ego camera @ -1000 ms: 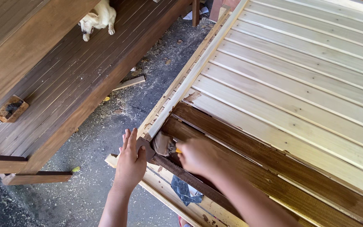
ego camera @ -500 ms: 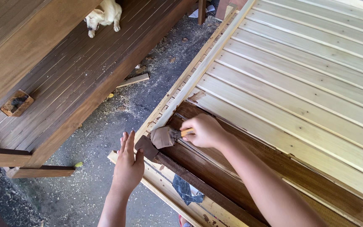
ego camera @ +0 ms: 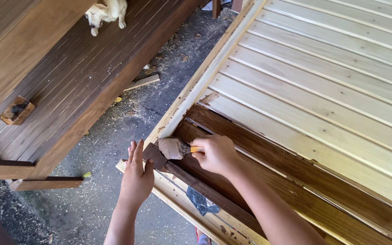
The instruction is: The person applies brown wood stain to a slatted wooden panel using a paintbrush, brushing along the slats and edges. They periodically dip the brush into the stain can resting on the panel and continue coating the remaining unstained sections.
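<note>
Stain is being laid at the panel's corner.
A brush (ego camera: 174,148) is pinched in the right hand (ego camera: 216,153) grip; the left hand (ego camera: 137,174) is spread flat on the slatted panel (ego camera: 323,90) frame (likely steadying it).

Support: grey concrete floor (ego camera: 128,131), dusted with pale sawdust. Lying directly on it: a short pale wood offcut (ego camera: 142,82) near the dark-stained slatted wooden panel (ego camera: 64,77), plus small wood chips scattered about. On that stained panel: a small brown wooden block (ego camera: 17,110) and a cream-coloured dog (ego camera: 107,11) at the upper edge. The large pale slatted wooden panel (ego camera: 323,72), part stained dark brown, rises above the floor; its supports are hidden.
</note>
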{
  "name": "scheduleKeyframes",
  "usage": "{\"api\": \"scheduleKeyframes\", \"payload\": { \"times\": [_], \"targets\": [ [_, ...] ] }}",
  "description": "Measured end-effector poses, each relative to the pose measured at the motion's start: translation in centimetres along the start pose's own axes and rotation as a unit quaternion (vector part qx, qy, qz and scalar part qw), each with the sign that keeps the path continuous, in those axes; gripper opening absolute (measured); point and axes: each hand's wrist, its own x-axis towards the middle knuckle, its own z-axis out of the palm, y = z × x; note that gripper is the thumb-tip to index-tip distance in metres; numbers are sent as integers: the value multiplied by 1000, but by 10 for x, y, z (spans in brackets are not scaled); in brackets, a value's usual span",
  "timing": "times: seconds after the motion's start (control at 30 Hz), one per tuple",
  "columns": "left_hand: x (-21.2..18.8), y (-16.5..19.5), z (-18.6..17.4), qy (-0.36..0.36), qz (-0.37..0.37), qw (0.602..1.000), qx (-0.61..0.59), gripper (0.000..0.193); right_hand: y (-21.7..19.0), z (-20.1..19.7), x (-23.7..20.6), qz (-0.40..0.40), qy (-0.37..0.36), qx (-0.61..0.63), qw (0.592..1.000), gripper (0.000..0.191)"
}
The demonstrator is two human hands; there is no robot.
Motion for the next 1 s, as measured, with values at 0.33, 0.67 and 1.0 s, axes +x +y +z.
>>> {"api": "scheduleKeyframes", "payload": {
  "times": [0.33,0.67,1.0],
  "targets": [
    [-5,15,9,-21,-16,999,31,58,6,19,-31,31,26,-21,999,15],
    [-14,6,16,1,11,1000,13,59,2,32,-50,11,117,13,993,21],
    [-14,19,27,-5,-5,1000,1,59,1,17,-41,121,148,-74,979,5]
  ]
}}
